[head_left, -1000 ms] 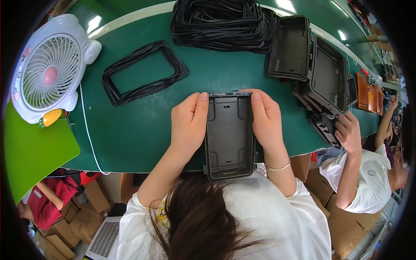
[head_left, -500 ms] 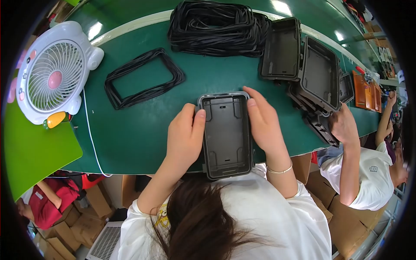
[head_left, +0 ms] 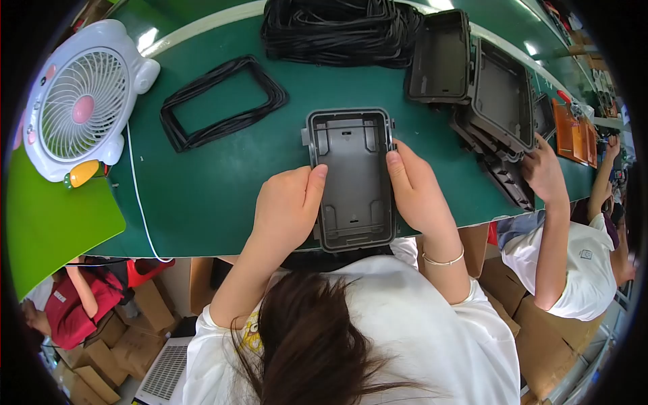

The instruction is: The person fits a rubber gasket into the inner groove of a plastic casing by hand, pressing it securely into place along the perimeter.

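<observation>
A dark grey plastic box shell [head_left: 352, 179], open side up, lies between my hands at the front edge of the green table. Its rim has small tabs at the sides, and its inside holds nothing visible. My left hand [head_left: 289, 202] grips the left side, thumb on the rim and fingers curled beneath. On the right side my right hand [head_left: 420, 192] is closed on the shell, thumb along the rim and other fingers partly hidden. Beyond lie a loose bundle of black rectangular gaskets [head_left: 270, 101] and a larger heap of them [head_left: 337, 34].
Stacked dark box shells [head_left: 503, 98] stand at the right, with a co-worker's hand [head_left: 545, 172] on them. An orange tray [head_left: 574, 135] lies farther right. At the left are a white fan [head_left: 84, 101], its cable [head_left: 138, 196] and a green mat [head_left: 61, 223].
The shell has shifted slightly away from my body. Both hands now sit lower along its sides, and my right fingers have left its far corner. The whole view has tilted a little.
</observation>
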`<action>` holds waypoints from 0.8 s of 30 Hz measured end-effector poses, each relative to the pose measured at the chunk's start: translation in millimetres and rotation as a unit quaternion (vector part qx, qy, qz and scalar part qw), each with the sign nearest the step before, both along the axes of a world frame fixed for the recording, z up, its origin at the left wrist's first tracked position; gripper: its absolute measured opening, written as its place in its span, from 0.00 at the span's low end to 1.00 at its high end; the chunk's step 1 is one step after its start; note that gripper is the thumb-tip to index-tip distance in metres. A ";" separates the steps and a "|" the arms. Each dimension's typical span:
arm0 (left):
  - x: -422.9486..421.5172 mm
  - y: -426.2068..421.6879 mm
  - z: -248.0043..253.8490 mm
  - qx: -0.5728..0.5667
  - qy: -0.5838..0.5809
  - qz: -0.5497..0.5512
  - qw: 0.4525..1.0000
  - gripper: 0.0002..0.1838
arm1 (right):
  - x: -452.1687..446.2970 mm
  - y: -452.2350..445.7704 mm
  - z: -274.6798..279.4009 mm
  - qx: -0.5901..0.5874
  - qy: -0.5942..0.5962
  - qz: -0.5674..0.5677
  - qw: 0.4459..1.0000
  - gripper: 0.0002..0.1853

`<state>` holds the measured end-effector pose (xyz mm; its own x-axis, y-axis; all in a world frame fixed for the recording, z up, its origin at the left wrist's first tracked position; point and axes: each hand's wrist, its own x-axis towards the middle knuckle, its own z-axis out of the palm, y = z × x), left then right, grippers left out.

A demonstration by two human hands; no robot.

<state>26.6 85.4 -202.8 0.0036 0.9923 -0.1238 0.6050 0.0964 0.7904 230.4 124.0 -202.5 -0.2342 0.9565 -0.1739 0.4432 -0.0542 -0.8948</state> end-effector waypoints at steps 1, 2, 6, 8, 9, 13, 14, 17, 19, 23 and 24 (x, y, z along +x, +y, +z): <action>0.3 -2.0 0.0 -0.013 0.015 -0.018 1.000 0.25 | 0.4 -2.1 -1.4 0.012 -0.018 0.017 1.000 0.18; 0.3 -1.9 -0.3 -0.016 0.013 -0.018 1.000 0.25 | 0.2 -1.3 2.2 -0.007 -0.030 0.024 0.999 0.19; -1.1 8.4 -3.2 -0.021 0.002 -0.013 1.000 0.25 | 0.5 11.3 -0.3 -0.046 0.032 0.026 0.998 0.20; -1.6 9.0 -0.5 -0.033 -0.026 -0.001 0.999 0.25 | 4.0 11.8 1.4 -0.100 0.086 0.005 0.991 0.20; -2.3 7.8 3.1 -0.043 -0.052 0.010 0.998 0.25 | 6.8 12.3 9.5 -0.152 0.096 -0.009 0.984 0.20; -4.8 -4.5 12.5 -0.046 -0.030 -0.029 0.998 0.25 | 3.6 -9.7 -2.7 -0.003 0.073 0.026 0.997 0.20; -4.3 -6.0 10.3 -0.050 -0.033 -0.033 0.998 0.24 | 5.0 -10.2 -2.7 -0.023 0.044 0.041 0.998 0.20; -2.6 -4.9 5.5 -0.047 -0.041 -0.038 0.997 0.23 | 7.2 -3.1 9.3 -0.074 -0.045 0.072 0.994 0.20; -4.2 -4.1 4.4 -0.037 -0.042 -0.039 0.998 0.23 | 2.0 -1.9 15.6 -0.105 -0.106 0.070 0.986 0.21; -3.8 -3.0 6.5 -0.043 -0.063 -0.030 0.997 0.23 | 9.3 -4.0 -0.7 -0.133 0.164 0.015 0.977 0.21; -4.2 -3.1 5.5 -0.045 -0.071 -0.028 0.996 0.23 | 9.6 -3.9 0.4 -0.135 0.176 0.002 0.975 0.22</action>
